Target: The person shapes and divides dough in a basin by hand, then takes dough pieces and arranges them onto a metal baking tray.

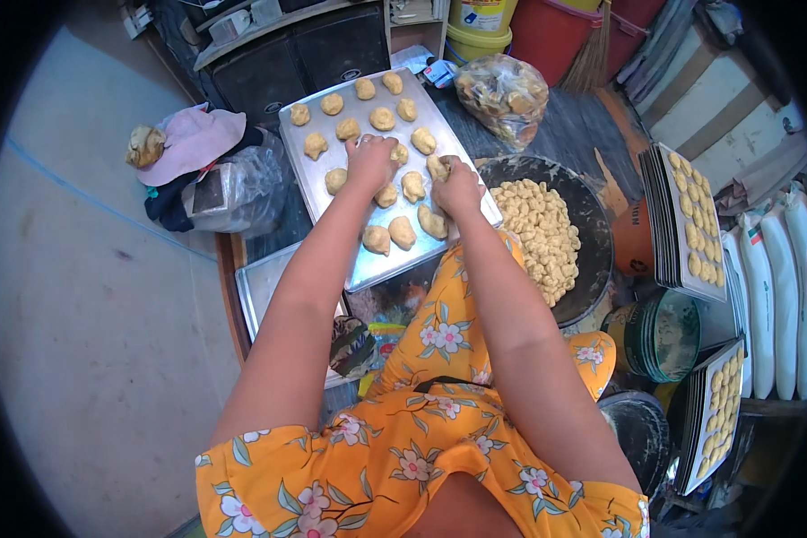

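Note:
A metal baking tray [359, 262] lies in front of me, with rows of yellowish dough pieces [382, 118] spaced across it. Over the tray's middle, my left hand [370, 164] has its fingers curled at a dough piece [399, 155] that partly shows beside them. My right hand [458, 190], by the tray's right edge, grips another dough piece [438, 167] between thumb and fingers. To the right of that hand stands a wide black basin [598, 229] holding a heap of small dough lumps [538, 229].
Stacked trays of dough pieces [690, 220] stand at the right, with a second stack [719, 417] lower down. A tied plastic bag [502, 94] sits beyond the basin. Left of the tray are a pink hat [193, 143] and a clear bag [242, 193]. Another tray [264, 278] lies partly underneath.

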The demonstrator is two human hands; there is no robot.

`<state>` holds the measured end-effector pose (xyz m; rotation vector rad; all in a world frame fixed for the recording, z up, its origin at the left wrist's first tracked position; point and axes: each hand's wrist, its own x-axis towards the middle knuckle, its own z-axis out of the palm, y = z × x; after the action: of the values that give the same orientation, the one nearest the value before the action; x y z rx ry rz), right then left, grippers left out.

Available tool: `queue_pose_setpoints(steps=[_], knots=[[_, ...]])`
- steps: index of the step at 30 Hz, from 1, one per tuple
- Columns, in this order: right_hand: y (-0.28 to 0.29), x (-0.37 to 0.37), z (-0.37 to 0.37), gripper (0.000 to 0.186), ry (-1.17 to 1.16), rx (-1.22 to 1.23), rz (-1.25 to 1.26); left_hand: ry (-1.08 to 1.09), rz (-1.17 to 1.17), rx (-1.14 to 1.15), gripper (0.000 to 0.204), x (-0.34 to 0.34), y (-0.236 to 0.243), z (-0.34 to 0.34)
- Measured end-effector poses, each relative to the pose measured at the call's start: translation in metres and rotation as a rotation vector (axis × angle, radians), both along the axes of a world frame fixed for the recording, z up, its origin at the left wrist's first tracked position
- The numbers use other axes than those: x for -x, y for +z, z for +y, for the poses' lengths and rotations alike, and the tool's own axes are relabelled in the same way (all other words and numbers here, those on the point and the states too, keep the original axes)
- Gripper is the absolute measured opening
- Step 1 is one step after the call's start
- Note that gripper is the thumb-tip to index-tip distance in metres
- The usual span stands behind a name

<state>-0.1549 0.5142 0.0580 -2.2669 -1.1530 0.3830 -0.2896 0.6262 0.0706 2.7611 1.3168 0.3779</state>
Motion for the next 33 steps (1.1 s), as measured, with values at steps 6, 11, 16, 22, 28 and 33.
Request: queue_pose_setpoints(steps=[6, 11, 16, 22, 28, 33], knots=[[-0.012, -0.012, -0.001, 0.043, -0.017, -0.08, 0.074, 0.009, -0.136, -0.106, 0.043, -0.002, -0.008, 0.002], [-0.004, -0.02, -0.011, 0.032, 0.084, -0.2, 0.018, 0.283, -0.176, -0.023, 0.046, 0.055, 0.013, -0.029], [0.003, -0.007, -0.007, 0.028, 0.145, -0.179, -0.074, 0.335, -0.181, 0.076, 0.044, 0.089, -0.006, -0.022], [0.004, -0.008, -0.01, 0.028, 0.004, -0.202, -0.124, 0.368, -0.449, 0.064, 0.045, 0.073, -0.013, -0.018], [0.009, 0.011, -0.019, 0.033, 0.35, -0.123, -0.177, 0.387, -0.282, -0.009, 0.046, 0.083, 0.011, -0.064], [-0.008, 0.006, -0.018, 0.035, 0.348, -0.188, -0.225, 0.064, -0.3, 0.06, 0.044, 0.087, 0.006, -0.126]])
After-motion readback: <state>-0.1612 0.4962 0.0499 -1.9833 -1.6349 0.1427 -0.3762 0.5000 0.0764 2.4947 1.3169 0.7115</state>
